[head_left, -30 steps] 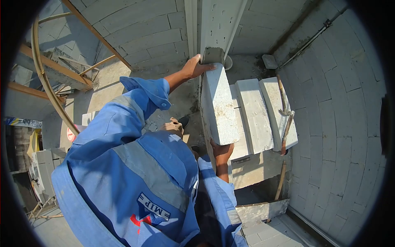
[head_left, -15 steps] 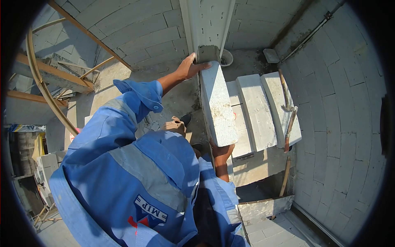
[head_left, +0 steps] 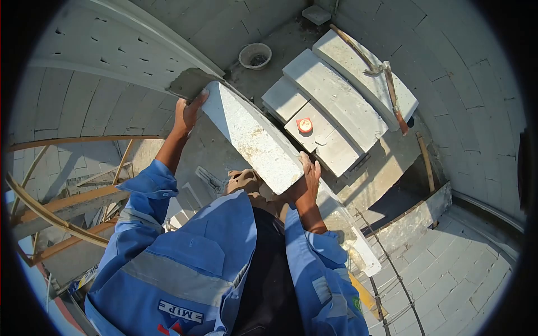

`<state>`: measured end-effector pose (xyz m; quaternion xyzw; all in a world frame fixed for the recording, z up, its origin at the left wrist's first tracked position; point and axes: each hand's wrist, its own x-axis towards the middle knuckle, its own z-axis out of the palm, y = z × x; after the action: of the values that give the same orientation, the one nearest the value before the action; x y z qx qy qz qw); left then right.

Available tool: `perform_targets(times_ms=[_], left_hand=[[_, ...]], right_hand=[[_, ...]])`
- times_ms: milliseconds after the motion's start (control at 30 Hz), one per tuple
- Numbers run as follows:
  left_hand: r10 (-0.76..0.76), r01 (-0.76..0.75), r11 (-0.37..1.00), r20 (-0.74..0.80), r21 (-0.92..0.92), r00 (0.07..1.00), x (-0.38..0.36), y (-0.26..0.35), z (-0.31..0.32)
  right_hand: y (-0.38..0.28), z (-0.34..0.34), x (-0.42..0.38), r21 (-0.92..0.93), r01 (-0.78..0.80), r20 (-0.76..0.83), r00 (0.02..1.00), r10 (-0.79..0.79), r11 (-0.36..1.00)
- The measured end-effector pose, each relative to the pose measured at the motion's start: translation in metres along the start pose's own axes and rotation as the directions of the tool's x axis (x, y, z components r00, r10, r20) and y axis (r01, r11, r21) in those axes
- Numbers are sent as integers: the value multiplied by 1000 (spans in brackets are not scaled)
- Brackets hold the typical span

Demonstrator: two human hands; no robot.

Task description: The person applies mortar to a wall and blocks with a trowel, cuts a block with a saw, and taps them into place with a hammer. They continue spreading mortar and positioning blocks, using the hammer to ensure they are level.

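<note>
A long white lightweight concrete block lies slantwise in front of my body, held at both ends. My left hand grips its far end, thumb at the corner and fingers around the side. Around the near end, my right hand is closed, its fingertips showing along the right side. The block's far end is right by a patch of wet grey mortar at the foot of a pale upright panel. What lies under the block is mostly hidden.
Several concrete blocks are stacked to the right, with a red tape measure on them. A hammer lies on the far block. Behind stands a bucket. A floor opening and steel bars are at lower right.
The view has turned, so the block now appears slanted and further left. Both hands still grip its ends. The red tape measure and more of the right hand now show.
</note>
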<state>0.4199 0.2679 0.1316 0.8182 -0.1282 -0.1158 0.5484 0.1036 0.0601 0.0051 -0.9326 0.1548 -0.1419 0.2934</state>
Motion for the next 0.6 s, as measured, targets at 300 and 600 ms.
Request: perform_targets(times_ms=[300, 600], left_hand=[[21, -21, 999, -8, 47, 1000, 1, -15, -11], [2, -2, 1000, -46, -1, 999, 1, -23, -12]], right_hand=[[-6, 4, 0, 66, -87, -23, 996, 89, 994], [-6, 8, 0, 97, -52, -87, 994, 60, 994]])
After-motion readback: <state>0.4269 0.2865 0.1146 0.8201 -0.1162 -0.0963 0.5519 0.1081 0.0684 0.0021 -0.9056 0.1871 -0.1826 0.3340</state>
